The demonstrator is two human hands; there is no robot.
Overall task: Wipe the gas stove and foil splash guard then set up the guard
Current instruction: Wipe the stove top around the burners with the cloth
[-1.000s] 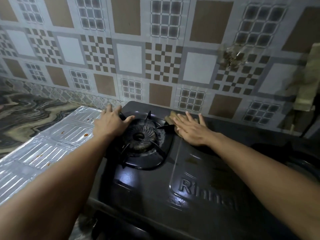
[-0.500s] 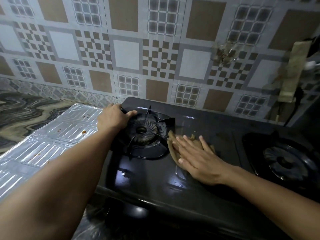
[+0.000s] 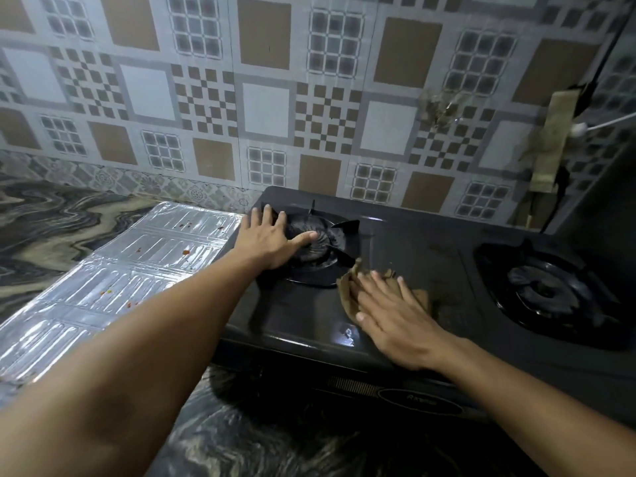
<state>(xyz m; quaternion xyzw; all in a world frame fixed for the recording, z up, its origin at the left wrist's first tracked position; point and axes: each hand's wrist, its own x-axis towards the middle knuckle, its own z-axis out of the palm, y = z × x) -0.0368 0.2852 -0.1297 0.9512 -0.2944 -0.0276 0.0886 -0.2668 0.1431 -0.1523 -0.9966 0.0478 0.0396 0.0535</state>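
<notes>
Right hand (image 3: 395,315) presses flat on a cloth (image 3: 418,296) on the stove (image 3: 413,242); left hand (image 3: 272,241) lies open, apparently touching the burner (image 3: 323,242), beside the guard (image 3: 130,266).

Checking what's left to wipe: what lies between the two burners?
In the head view, the right hand presses a brown cloth on the stove top there.

Dim, cool, low-contrast frame. Specular glare on foil splash guard (image 3: 113,270) and a small hotspot on gas stove (image 3: 346,333) front edge. Wide-angle bowing of wall tiles (image 3: 265,108) at edges. Bottom corners dark, soft.
</notes>
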